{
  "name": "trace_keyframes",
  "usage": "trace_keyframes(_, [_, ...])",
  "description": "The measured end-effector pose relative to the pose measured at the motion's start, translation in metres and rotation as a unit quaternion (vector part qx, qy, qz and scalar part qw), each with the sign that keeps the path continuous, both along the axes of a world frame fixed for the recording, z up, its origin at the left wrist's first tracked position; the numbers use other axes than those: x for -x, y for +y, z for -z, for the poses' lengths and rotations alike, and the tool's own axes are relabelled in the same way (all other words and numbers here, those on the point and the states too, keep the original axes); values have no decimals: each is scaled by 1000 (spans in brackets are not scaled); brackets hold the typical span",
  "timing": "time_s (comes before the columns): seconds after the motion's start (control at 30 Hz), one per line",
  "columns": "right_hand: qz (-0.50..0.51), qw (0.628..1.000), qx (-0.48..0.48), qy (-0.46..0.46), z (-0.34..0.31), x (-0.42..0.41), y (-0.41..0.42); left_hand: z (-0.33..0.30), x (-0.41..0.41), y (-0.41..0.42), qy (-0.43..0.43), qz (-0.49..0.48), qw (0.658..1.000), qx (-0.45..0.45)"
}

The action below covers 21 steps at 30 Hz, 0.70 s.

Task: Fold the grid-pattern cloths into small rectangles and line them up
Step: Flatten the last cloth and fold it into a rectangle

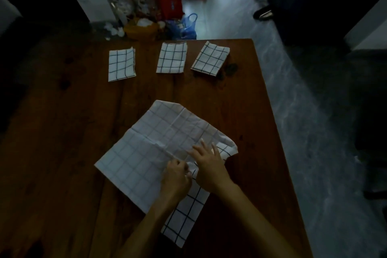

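Left hand [177, 176] apparently pinches the unfolded cloth [146, 153], fingertips hidden.

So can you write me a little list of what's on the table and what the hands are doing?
folded cloths: three, in a row at the table's far side, left, middle, right, which sits tilted
open cloth: spread near the person, creased, partly turned over
left hand: pinches the open cloth
right hand: rests on the open cloth, fingers fairly straight
table: dark wood
floor beyond: bags and clutter
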State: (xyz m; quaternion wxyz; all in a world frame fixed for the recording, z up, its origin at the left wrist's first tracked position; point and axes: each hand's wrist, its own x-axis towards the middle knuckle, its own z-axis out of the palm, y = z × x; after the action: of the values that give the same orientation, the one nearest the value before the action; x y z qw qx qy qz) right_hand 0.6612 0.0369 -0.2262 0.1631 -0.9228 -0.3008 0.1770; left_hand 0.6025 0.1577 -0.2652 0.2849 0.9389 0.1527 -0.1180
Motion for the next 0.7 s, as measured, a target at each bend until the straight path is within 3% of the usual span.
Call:
trace_keyframes(0.17, [-54,997,63,5,-7,-19,7,-16,-7,11,-20,26,999,10])
trace_keyframes(0.33, [-5,999,36,-16,-38,-24,14,-45,0,27,26,24,993,115])
trace_keyframes(0.53, [32,999,18,-36,-76,-20,11,-79,19,66,-24,-36,998,46])
trace_keyframes(0.63, [32,997,55,-54,-96,-10,16,-111,25,93,-58,-8,998,-19])
trace_keyframes(0.7, [58,994,30,-86,-113,-5,24,-139,26,112,-97,19,994,-54])
